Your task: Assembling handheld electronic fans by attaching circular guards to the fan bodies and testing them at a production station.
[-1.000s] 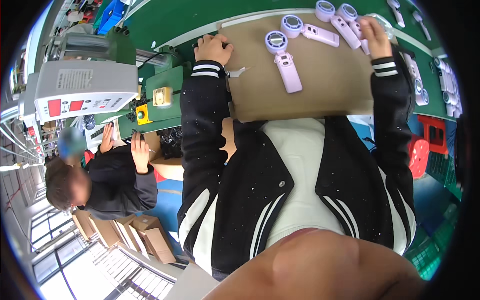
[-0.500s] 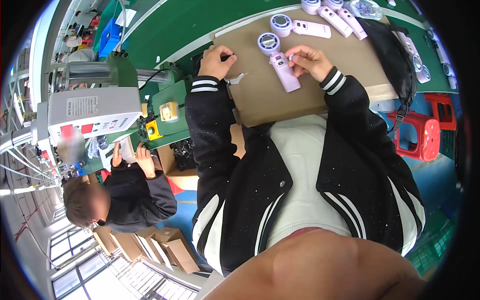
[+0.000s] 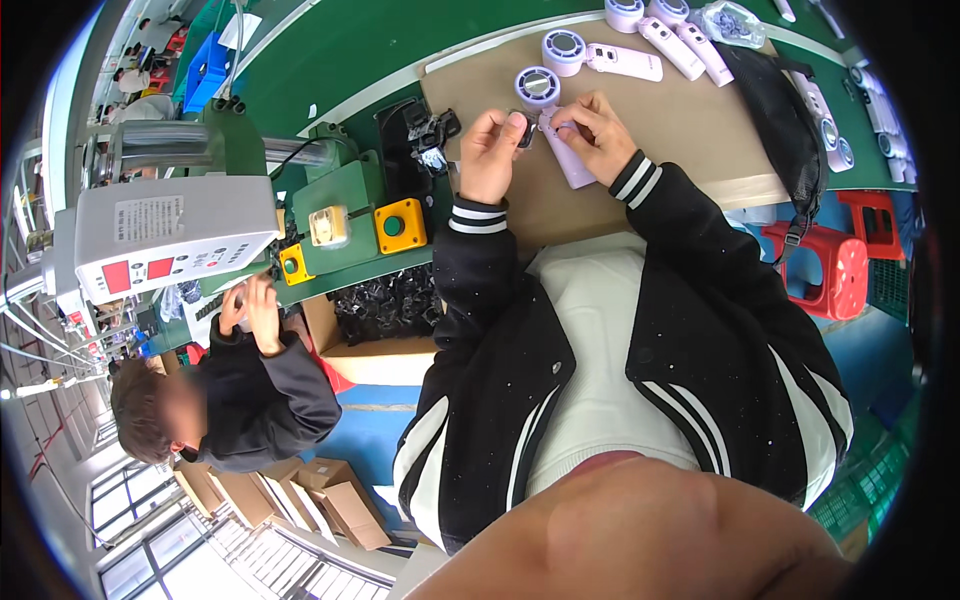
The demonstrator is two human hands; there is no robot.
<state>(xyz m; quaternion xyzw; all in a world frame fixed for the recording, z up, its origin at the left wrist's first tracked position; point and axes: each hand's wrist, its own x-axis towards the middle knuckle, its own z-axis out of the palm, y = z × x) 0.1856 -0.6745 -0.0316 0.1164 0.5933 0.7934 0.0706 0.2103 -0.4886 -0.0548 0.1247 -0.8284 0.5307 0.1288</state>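
A lilac handheld fan (image 3: 566, 162) lies on the brown cardboard sheet (image 3: 690, 130), its round head (image 3: 538, 88) pointing away from me. My left hand (image 3: 488, 160) is raised just left of the fan's handle. Between its thumb and fingers it pinches a small black part (image 3: 525, 130). Over the upper handle, my right hand (image 3: 598, 140) has its thumb and index finger closed together. Whatever is between those fingertips is too small to make out. The right hand covers part of the handle.
More lilac fans (image 3: 625, 62) lie at the far edge beside a clear plastic bag (image 3: 733, 22). A black bag (image 3: 780, 120) is on the right. Left are a black tray (image 3: 395, 165), a yellow button box (image 3: 400, 226), a grey machine (image 3: 175, 235), a parts carton (image 3: 390, 362) and a seated person (image 3: 240, 400).
My left hand has moved right, from the black tray's side to the fan, with a small black part. My right hand has shifted slightly left, over the handle.
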